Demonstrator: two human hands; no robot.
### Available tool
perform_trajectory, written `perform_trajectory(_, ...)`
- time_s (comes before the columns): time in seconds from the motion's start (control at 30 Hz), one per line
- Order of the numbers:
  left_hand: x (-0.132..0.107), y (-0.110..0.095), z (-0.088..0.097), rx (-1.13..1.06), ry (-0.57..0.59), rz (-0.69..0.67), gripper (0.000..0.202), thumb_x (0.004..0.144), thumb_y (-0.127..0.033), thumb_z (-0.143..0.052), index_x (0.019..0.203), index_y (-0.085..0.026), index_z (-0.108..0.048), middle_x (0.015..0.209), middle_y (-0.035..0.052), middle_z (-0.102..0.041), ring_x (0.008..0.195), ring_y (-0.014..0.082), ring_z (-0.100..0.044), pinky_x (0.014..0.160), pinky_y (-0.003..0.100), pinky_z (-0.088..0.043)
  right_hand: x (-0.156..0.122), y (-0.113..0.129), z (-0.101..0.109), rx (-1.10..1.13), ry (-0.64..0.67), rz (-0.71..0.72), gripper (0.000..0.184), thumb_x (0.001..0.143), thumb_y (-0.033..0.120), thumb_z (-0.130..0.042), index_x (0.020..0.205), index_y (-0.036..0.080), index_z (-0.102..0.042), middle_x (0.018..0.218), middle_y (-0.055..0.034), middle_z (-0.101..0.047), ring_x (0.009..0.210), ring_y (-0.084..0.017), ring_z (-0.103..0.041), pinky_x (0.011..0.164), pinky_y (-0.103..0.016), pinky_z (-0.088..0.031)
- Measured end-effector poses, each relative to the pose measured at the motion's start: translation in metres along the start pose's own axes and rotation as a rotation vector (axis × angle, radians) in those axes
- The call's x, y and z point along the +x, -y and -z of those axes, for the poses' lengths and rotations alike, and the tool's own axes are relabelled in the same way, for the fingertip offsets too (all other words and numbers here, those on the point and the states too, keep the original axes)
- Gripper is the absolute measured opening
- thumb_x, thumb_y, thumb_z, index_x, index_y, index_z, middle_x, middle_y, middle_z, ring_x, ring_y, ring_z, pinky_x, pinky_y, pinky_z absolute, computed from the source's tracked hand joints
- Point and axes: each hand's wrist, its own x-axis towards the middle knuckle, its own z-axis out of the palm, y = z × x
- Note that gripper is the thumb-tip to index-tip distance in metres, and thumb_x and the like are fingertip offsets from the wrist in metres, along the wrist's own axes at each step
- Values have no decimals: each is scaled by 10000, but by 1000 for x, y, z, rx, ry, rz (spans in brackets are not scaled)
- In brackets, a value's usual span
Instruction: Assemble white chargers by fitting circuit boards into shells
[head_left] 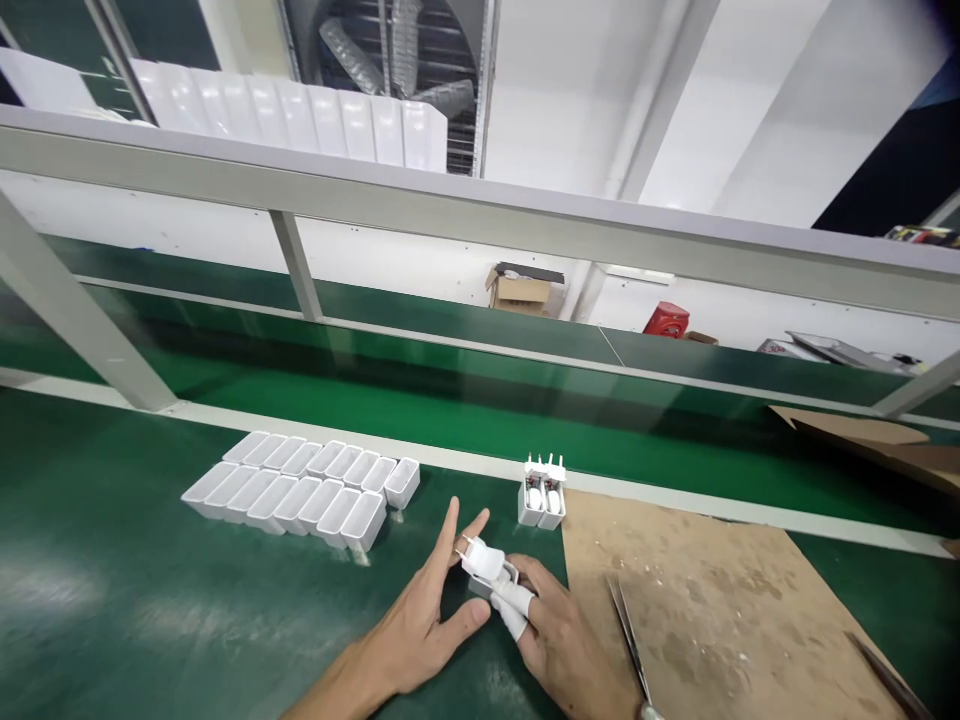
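My right hand [559, 625] grips a small white plug charger [484, 565] low in the middle, its open case below and a pronged plug cap on top. White coverings wrap two of its fingertips. My left hand [427, 610] is beside the charger, fingers and thumb spread, with its fingertips close to the prongs; I cannot tell whether they touch. Farther back, two similar open cases [541, 510] stand side by side, with inner parts and pronged caps showing. To the left, white open cases [300, 500] form two rows on the green bench.
Brown cardboard [690, 600] covers the right of the bench, with metal tweezers [630, 635] on it and another slim tool [889, 675] at its right edge. A green conveyor belt [420, 380] runs behind a pale rail. A shelf beam [465, 205] crosses above.
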Motion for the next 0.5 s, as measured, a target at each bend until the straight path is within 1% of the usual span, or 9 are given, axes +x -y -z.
perform_trajectory(0.03, 0, 1, -1, -6, -2, 8, 1001, 1043, -692, -501, 1644, -394, 243, 1762, 116, -252, 1613, 309, -312, 1330, 633, -240, -1, -2, -3, 9, 46, -25, 483, 941, -6, -450, 1352, 190, -610, 1398, -163, -653, 1192, -272, -724, 964, -389, -664)
perform_trajectory(0.1, 1, 2, -1, -17, 7, 20, 971, 1053, -667, -502, 1642, -424, 231, 1762, 96, -262, 1601, 301, -340, 1334, 620, -241, -2, -5, -7, 27, 70, -42, 469, 920, -7, -450, 1316, 178, -620, 1391, -176, -650, 1190, -294, -719, 963, -426, -662)
perform_trajectory(0.2, 1, 4, -1, -30, 16, 17, 977, 1045, -665, -523, 1640, -445, 220, 1764, 82, -264, 1590, 305, -361, 1334, 616, -250, 1, -5, -6, 29, 43, -16, 455, 941, 8, -454, 1339, 172, -601, 1372, -186, -652, 1129, -285, -732, 922, -413, -670)
perform_trajectory(0.27, 1, 6, 0, -25, -7, 2, 991, 1038, -674, -534, 1649, -430, 207, 1756, 92, -284, 1592, 308, -356, 1331, 606, -268, 3, -2, -1, 24, 3, -5, 438, 967, 24, -470, 1360, 178, -585, 1379, -184, -647, 1128, -275, -729, 922, -393, -666)
perform_trajectory(0.33, 1, 8, -1, 10, -51, -43, 1013, 1017, -698, -561, 1667, -409, 160, 1738, 110, -325, 1587, 318, -364, 1318, 591, -312, 4, 1, 3, 13, -13, -17, 439, 963, 21, -478, 1356, 185, -584, 1387, -175, -644, 1153, -278, -721, 941, -392, -661)
perform_trajectory(0.4, 2, 11, -2, 92, -120, -120, 1042, 980, -704, -632, 1687, -396, 68, 1706, 124, -381, 1554, 336, -415, 1290, 577, -371, 4, 4, 5, 4, 25, -33, 444, 930, 3, -468, 1303, 197, -609, 1364, -155, -658, 1149, -290, -721, 930, -407, -665)
perform_trajectory(0.43, 2, 11, -3, 144, -164, -154, 1033, 972, -675, -672, 1692, -393, 13, 1673, 127, -427, 1514, 337, -469, 1264, 560, -414, 3, 4, 5, 1, 55, -38, 436, 921, 1, -464, 1273, 203, -622, 1340, -145, -668, 1130, -296, -726, 912, -419, -669)
perform_trajectory(0.5, 4, 12, -5, 240, -254, -182, 918, 1005, -550, -697, 1689, -395, -105, 1551, 110, -549, 1378, 298, -596, 1177, 482, -514, 2, 4, 3, 2, 79, -60, 395, 951, 28, -471, 1267, 208, -624, 1304, -139, -680, 1082, -301, -734, 873, -438, -675)
